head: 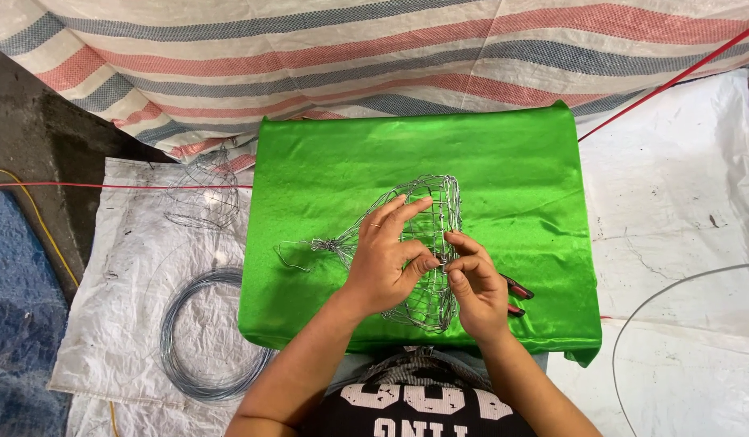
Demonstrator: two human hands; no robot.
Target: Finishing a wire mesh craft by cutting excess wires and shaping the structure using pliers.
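Head view: wire basket (pixel 427 243) pinched between both hands' fingers (pixel 427 263).

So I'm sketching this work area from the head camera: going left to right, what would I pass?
Blue tarp on the ground → coil of grey wire → left hand on the woven wire cage → right hand → red-handled pliers on the green satin cloth → white plastic sheet.

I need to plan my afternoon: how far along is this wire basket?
The wire basket already has its mesh shape. Left hand steadies it while right hand pinches a joint at its rim. Plenty of wire coil remains; one finished-looking cage lies aside.
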